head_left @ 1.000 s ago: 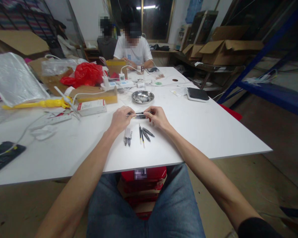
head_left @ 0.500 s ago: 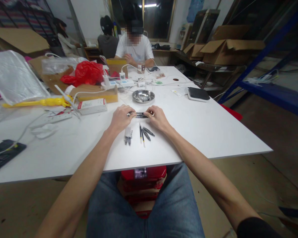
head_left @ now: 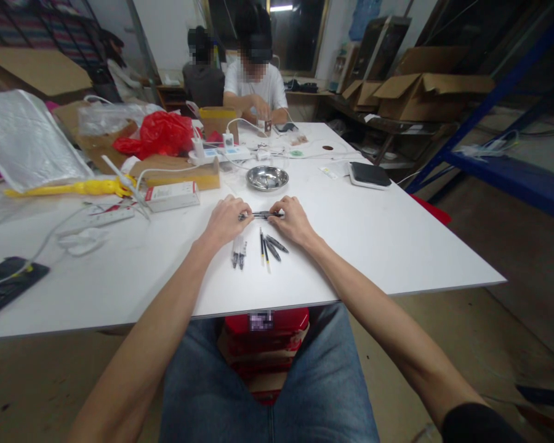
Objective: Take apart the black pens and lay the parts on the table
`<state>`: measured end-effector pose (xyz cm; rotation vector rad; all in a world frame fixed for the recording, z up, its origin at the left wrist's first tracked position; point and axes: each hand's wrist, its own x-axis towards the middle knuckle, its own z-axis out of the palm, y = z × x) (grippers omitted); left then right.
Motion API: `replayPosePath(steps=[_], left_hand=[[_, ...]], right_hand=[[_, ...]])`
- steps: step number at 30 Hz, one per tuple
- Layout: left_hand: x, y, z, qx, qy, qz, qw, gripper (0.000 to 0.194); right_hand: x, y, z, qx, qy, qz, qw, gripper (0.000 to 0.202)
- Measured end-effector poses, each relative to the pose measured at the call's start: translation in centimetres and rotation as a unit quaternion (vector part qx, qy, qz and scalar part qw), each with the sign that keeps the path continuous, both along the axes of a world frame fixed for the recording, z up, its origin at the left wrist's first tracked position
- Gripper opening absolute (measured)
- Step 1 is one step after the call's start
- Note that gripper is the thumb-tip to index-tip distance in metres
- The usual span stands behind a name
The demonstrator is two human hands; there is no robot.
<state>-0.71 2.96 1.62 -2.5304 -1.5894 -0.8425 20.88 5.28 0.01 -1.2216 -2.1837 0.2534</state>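
Observation:
Between my two hands, dark pens [head_left: 261, 215] lie crosswise just above or on the white table; how many I cannot tell. My left hand [head_left: 229, 219] is closed on their left ends, and my right hand [head_left: 291, 219] pinches the right ends. Closer to me lie clear pen barrels [head_left: 239, 253] with dark tips, side by side. Right of them are two slim ink refills [head_left: 264, 250] with yellowish ends. Two dark grey pen parts [head_left: 274, 247] rest beside the refills. A shiny metal bowl [head_left: 267, 178] with small dark items in it stands beyond my hands.
Left are a white box [head_left: 172, 196], a yellow object [head_left: 80, 187], a red plastic bag [head_left: 159, 136] and cables with a power strip [head_left: 221, 154]. A black-topped device [head_left: 370, 175] sits at the right. Across the table [head_left: 397, 246], a person in a white shirt [head_left: 274, 86] handles a cup.
The dark pens between my hands look drawn into a tighter, more level bundle. My hands have hardly moved. The person opposite has brought a hand over to the cup.

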Motion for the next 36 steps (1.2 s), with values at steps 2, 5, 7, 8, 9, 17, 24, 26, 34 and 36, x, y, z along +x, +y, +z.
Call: replayPosePath(steps=[2,5,7,8,9,17,24,26,34,36], left_hand=[[-0.1,0.0,0.0,0.001,0.002,-0.001,1.0,0.011],[-0.3,0.1,0.0,0.0,0.005,0.005,1.0,0.01],[-0.4,0.1,0.0,-0.005,0.003,0.011,1.0,0.009],[-0.5,0.1,0.0,-0.008,0.004,0.013,1.0,0.008],[-0.5,0.1,0.0,-0.01,0.007,0.014,1.0,0.008],[-0.6,-0.2,0.5,-0.013,0.026,0.017,0.999,0.011],[-0.8,-3.2,1.1,-0.063,0.042,0.06,0.995,0.017],[-1.0,-4.6,1.0,-0.068,0.062,0.069,0.993,0.024],[-1.8,-7.2,0.1,-0.093,0.064,0.004,0.994,0.028],[-1.7,-7.2,0.1,-0.096,0.07,0.005,0.993,0.029]], right_hand=[[0.0,0.0,0.0,0.0,-0.003,0.001,1.0,0.01],[-0.1,-0.1,0.1,0.0,-0.008,0.001,1.0,0.011],[-0.1,-0.3,0.2,0.001,-0.008,0.0,1.0,0.011],[-0.1,-0.3,0.3,0.002,-0.007,0.001,1.0,0.011],[-0.1,-0.4,0.3,0.002,-0.006,0.001,1.0,0.011],[-0.2,-0.5,0.4,-0.011,-0.013,0.008,1.0,0.011],[0.2,-1.3,1.6,-0.031,0.018,0.002,0.999,0.014],[0.4,-1.8,2.4,-0.051,-0.003,-0.002,0.999,0.018],[0.7,-3.2,4.2,-0.15,-0.145,0.08,0.975,0.047],[0.7,-3.3,4.2,-0.156,-0.16,0.088,0.971,0.043]])
